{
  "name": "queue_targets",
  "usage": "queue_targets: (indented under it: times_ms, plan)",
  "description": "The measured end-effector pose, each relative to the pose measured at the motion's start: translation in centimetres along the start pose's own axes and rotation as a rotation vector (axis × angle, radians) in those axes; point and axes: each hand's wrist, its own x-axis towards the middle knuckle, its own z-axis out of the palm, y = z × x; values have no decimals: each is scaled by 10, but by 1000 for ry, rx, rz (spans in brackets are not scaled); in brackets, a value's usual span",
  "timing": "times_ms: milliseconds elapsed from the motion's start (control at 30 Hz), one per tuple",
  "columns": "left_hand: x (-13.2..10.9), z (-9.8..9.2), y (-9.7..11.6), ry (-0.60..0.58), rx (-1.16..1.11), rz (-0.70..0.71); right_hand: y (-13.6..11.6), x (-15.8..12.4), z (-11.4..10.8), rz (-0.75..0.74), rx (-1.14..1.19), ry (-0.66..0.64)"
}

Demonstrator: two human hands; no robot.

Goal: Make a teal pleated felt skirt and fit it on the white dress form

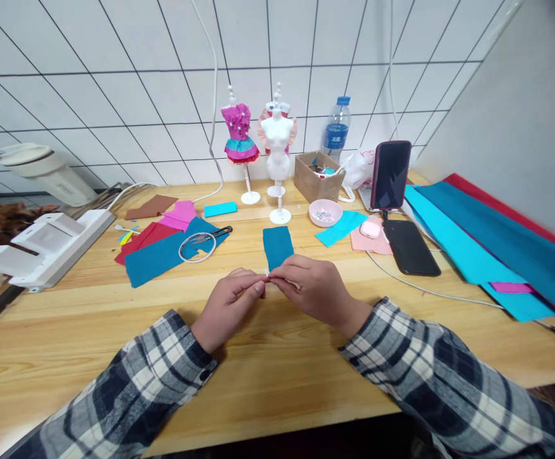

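My left hand (pixel 232 306) and my right hand (pixel 313 287) meet fingertip to fingertip over the middle of the table, both closed in a pinch. A tiny white bit shows between the fingertips; its kind is too small to tell. Just beyond them a teal crepe-paper rectangle (pixel 278 246) lies flat, its near end partly covered by my right hand. Behind that rectangle stands a bare white mini dress form (pixel 277 137). To its left, another dress form wears a magenta, blue and red dress (pixel 240 134); a third, in pink ruffles, is mostly hidden.
Crepe-paper scraps (pixel 150 260), black thread snips (pixel 203 237) and a white ring (pixel 182 255) lie left. Behind are a pink bowl (pixel 326 222), a cardboard box (pixel 313 182) and a water bottle (pixel 337 127). Right are a propped phone (pixel 392 175), a black phone (pixel 411 248) and long crepe sheets (pixel 502 236).
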Motion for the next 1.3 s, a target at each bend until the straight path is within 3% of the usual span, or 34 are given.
queue_targets:
  times_ms: [233,433,633,800,1000,1167,1300]
  plan:
    - [-2,2,-3,-3,308,190,-3,3,1,38,2,-25]
    - [-4,-3,-1,-25,521,321,-3,8,2,164,287,-106]
    - [-2,-3,0,-13,412,351,-1,10,4,303,487,-162]
    - [-2,-4,0,-30,264,291,-4,11,4,436,611,-221]
    - [-1,-5,-3,-55,237,271,-6,11,6,435,639,-243]
    - [1,-3,-4,-3,257,293,-8,10,4,467,694,-208]
    - [1,-1,0,82,207,229,-10,8,4,435,683,-99]
